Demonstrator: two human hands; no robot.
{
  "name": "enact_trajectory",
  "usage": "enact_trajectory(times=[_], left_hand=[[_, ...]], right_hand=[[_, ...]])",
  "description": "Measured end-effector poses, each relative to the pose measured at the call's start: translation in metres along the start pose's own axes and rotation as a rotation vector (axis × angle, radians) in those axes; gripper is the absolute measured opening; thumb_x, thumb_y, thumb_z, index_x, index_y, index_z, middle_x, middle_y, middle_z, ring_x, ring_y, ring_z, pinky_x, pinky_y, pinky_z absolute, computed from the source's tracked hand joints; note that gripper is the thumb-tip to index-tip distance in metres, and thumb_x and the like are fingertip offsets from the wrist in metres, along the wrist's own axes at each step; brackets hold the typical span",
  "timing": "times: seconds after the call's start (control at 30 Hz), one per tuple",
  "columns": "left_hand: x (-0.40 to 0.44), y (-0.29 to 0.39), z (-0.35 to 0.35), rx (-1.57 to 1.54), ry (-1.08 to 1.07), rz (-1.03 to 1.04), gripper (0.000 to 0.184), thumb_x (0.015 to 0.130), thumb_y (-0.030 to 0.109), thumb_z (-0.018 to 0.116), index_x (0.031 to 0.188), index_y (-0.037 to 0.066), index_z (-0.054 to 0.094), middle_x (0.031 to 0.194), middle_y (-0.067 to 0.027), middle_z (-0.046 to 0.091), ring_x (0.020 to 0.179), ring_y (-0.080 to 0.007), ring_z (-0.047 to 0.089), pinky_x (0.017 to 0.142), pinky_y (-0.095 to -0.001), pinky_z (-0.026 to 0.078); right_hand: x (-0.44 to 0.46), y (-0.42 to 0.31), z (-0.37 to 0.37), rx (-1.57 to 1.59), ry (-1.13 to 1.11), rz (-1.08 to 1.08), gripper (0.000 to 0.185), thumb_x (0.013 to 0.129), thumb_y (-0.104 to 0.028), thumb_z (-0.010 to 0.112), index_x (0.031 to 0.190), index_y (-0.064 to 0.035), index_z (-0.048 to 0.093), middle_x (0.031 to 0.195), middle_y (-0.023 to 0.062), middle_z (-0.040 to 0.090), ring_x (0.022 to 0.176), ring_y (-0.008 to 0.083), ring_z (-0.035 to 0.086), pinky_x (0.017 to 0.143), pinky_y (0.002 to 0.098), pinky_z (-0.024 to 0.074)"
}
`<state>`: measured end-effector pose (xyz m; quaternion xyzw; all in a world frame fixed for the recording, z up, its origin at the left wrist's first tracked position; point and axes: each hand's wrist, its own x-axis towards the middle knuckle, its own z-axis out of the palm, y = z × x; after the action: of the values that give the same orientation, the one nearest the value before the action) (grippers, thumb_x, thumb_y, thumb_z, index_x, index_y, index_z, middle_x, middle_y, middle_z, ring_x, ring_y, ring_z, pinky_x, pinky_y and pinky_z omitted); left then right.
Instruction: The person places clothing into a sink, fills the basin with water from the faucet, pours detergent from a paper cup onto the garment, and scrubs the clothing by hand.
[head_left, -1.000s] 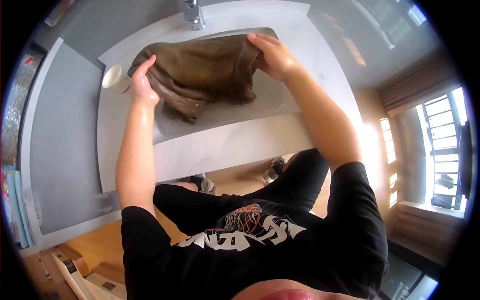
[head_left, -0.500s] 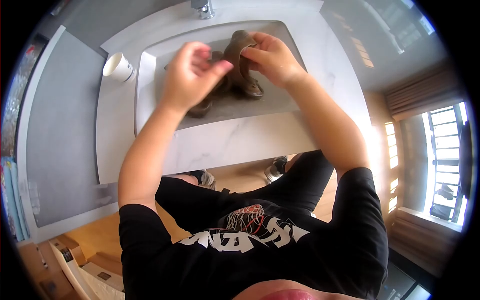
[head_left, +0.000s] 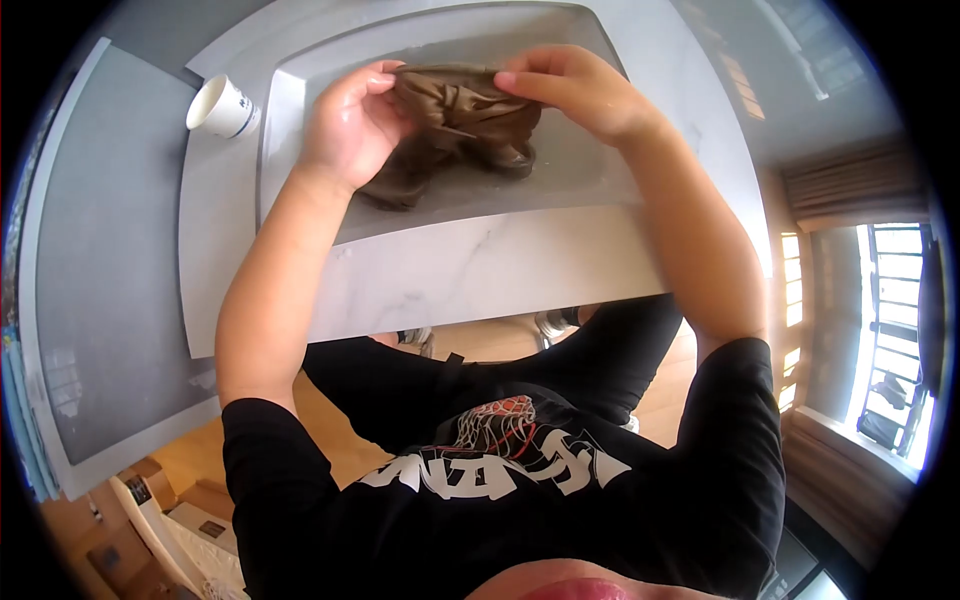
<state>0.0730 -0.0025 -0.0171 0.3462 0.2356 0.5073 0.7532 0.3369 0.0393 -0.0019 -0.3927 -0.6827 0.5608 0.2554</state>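
Observation:
A wet brown cloth (head_left: 460,115) hangs bunched between my two hands over the sink (head_left: 590,170), its lower folds resting in the basin. My left hand (head_left: 355,125) pinches the cloth's upper left corner between thumb and fingers. At the upper right edge, my right hand (head_left: 570,90) grips the cloth with the thumb on the near side. The cloth's far side is out of sight.
A white paper cup (head_left: 222,107) stands on the counter left of the sink. The pale marbled counter (head_left: 480,265) runs along the basin's front edge. A grey panel (head_left: 120,250) is at the left, and a barred window (head_left: 895,320) at the right.
The cloth was spread wide between my hands, then bunched and held by my right hand while my left was off it. Now both hands hold its top edge. The view has shifted slightly.

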Motion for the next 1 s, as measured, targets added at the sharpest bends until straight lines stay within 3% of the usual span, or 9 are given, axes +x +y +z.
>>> enact_trajectory(times=[0.13,0.27,0.37,0.4,0.5,0.57,0.73,0.83,1.0], left_hand=[[-0.004,0.006,0.007,-0.058,0.063,-0.019,0.025,0.093,0.016,0.046,0.107,0.002,0.061,0.108,-0.0103,0.067,0.100,-0.0236,0.062,0.092,-0.0375,0.048],[-0.007,0.013,0.013,-0.019,0.140,-0.031,0.020,0.094,0.018,0.051,0.103,0.004,0.062,0.104,-0.0073,0.067,0.096,-0.0208,0.062,0.086,-0.0370,0.050],[-0.004,0.025,-0.001,0.137,0.149,-0.148,0.016,0.092,0.018,0.056,0.099,0.004,0.061,0.098,-0.0049,0.066,0.091,-0.0177,0.062,0.078,-0.0336,0.052],[-0.007,0.028,0.002,0.155,0.131,-0.169,0.013,0.091,0.016,0.057,0.097,0.005,0.061,0.097,-0.0044,0.065,0.089,-0.0167,0.062,0.076,-0.0321,0.051],[-0.014,0.044,0.016,0.248,0.091,-0.184,0.008,0.089,0.011,0.060,0.094,0.005,0.061,0.094,-0.0039,0.065,0.084,-0.0146,0.062,0.072,-0.0283,0.051],[-0.010,0.052,0.017,0.350,0.088,-0.161,0.008,0.088,0.009,0.061,0.094,0.004,0.062,0.092,-0.0048,0.065,0.082,-0.0145,0.062,0.072,-0.0269,0.050],[-0.002,0.080,0.070,0.813,0.345,0.311,0.020,0.084,0.013,0.066,0.096,-0.003,0.065,0.083,-0.0054,0.064,0.074,-0.0093,0.055,0.065,-0.0255,0.045],[-0.001,0.124,0.109,1.034,0.547,0.475,0.020,0.081,0.017,0.069,0.074,0.001,0.059,0.065,0.0005,0.051,0.061,-0.0088,0.044,0.053,-0.0268,0.035],[0.024,0.184,0.153,0.827,0.522,0.616,0.024,0.078,0.019,0.071,0.069,0.004,0.056,0.063,0.0016,0.048,0.060,-0.0099,0.042,0.053,-0.0279,0.034]], right_hand=[[0.004,0.002,0.001,-0.042,0.037,0.012,0.038,0.089,-0.040,0.068,0.097,-0.0035,0.070,0.089,0.0026,0.065,0.086,0.0127,0.056,0.074,0.0281,0.0441],[-0.010,-0.012,-0.004,0.515,0.032,-0.058,0.034,0.095,-0.022,0.062,0.120,0.0007,0.056,0.108,0.0050,0.063,0.100,0.0140,0.059,0.090,0.0300,0.0470],[-0.007,-0.004,-0.031,0.339,-0.204,-0.229,0.035,0.091,-0.014,0.064,0.122,0.0003,0.054,0.109,0.0039,0.063,0.101,0.0158,0.059,0.089,0.0304,0.0472],[-0.012,-0.011,-0.027,0.310,-0.070,-0.189,0.030,0.088,-0.010,0.065,0.116,-0.0007,0.058,0.104,0.0042,0.065,0.096,0.0154,0.061,0.086,0.0311,0.0486],[-0.008,-0.029,-0.024,-0.459,0.273,-0.283,0.023,0.090,-0.013,0.063,0.110,-0.0025,0.062,0.098,0.0078,0.068,0.090,0.0195,0.064,0.083,0.0335,0.0501],[-0.004,-0.045,-0.018,-0.779,0.406,-0.293,0.020,0.090,-0.019,0.061,0.106,-0.0059,0.064,0.097,0.0182,0.068,0.089,0.0366,0.063,0.080,0.0402,0.0510],[0.007,-0.117,-0.036,-1.216,0.614,-0.398,0.033,0.087,-0.030,0.068,0.104,-0.0041,0.059,0.090,0.0172,0.068,0.088,0.0341,0.065,0.076,0.0393,0.0527],[-0.008,-0.191,-0.036,-1.242,0.680,-0.381,0.034,0.089,-0.028,0.065,0.106,-0.0003,0.054,0.084,0.0222,0.067,0.082,0.0418,0.065,0.075,0.0467,0.0528],[-0.009,-0.271,-0.046,-1.360,0.843,-0.607,0.031,0.091,-0.029,0.061,0.101,-0.0008,0.052,0.081,0.0207,0.068,0.077,0.0390,0.067,0.068,0.0468,0.0537]])
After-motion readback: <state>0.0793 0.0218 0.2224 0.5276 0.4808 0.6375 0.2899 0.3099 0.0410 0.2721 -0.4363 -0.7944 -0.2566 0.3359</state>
